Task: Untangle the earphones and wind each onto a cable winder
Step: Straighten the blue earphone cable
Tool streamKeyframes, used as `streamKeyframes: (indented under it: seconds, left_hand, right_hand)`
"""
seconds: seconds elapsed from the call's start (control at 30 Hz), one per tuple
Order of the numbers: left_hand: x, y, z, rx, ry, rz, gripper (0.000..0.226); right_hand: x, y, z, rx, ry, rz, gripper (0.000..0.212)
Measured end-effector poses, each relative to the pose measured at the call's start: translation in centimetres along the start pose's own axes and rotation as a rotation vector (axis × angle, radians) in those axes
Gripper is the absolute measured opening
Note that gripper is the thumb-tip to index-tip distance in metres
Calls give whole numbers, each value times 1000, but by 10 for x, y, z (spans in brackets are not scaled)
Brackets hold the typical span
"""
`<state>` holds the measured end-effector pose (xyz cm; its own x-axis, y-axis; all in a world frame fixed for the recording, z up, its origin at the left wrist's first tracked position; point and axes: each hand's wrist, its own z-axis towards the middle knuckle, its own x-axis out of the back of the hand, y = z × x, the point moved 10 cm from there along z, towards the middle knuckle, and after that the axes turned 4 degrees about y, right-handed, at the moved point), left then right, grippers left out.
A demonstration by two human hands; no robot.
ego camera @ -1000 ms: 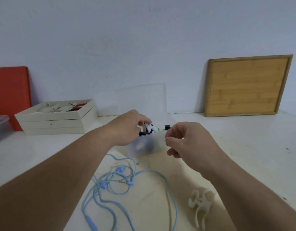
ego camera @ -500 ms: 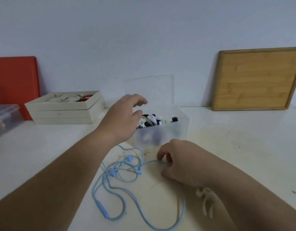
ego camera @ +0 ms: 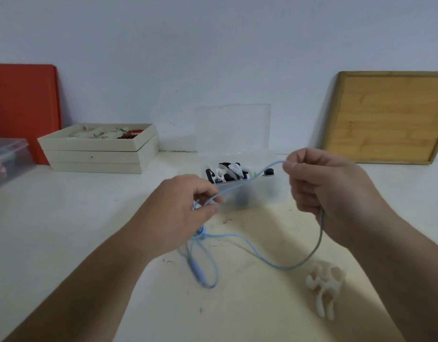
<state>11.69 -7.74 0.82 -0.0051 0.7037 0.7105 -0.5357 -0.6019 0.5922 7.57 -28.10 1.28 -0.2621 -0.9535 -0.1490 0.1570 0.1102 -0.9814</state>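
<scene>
Light blue earphones [ego camera: 259, 257] hang between both hands above the white table. My left hand [ego camera: 183, 211] pinches the cable near a bunched tangle; loops and the inline remote [ego camera: 197, 269] dangle below it onto the table. My right hand [ego camera: 329, 191] is raised and pinches the cable between thumb and forefinger, with a long loop sagging beneath it. A white cable winder [ego camera: 325, 286] lies on the table at the lower right, untouched.
A clear plastic box [ego camera: 247, 196] with its lid up holds several black and white winders, just behind my hands. Stacked cream trays [ego camera: 97, 154] stand at back left, beside a red board [ego camera: 25, 104] and a clear bin [ego camera: 8, 159]. A wooden board [ego camera: 390, 117] leans at back right.
Both hands left the clear box and came to the blue earphones. My right hand picked the cable off the table and lifted it; my left hand gripped the tangle.
</scene>
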Motion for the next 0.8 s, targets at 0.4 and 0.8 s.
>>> streamKeyframes:
  seconds: [0.4,0.8]
  left_hand:
    - [27,-7,0,78,57,-1,25]
    - [73,-42,-9,284,619,-511,21]
  right_hand:
    - [30,4,1,-27,240,-97,25]
    - [55,-6,0,-63,304,-932,10]
